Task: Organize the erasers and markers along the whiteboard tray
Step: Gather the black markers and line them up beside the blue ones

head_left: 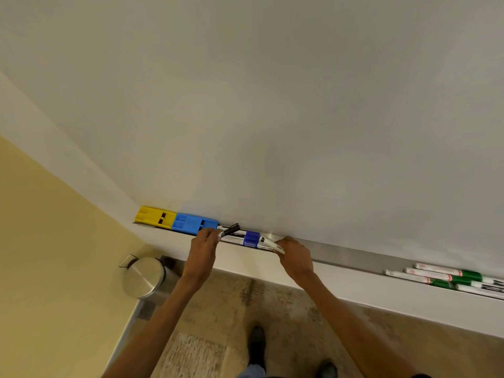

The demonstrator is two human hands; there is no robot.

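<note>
Both arms stretched forward, left hand (204, 239) fingers pinched, right hand (294, 252) curled closed, knuckles up

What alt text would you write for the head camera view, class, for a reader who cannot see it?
Two hands, left hand and right hand, hold markers on a whiteboard tray. A yellow eraser and blue eraser sit at left, green markers at right.

I take this for a classroom or office meeting room: a large whiteboard (272, 105) fills the wall ahead of me. Its metal tray (341, 256) runs along the bottom edge, and a steel pedal bin (144, 276) stands on carpet below the whiteboard's left corner.
</note>
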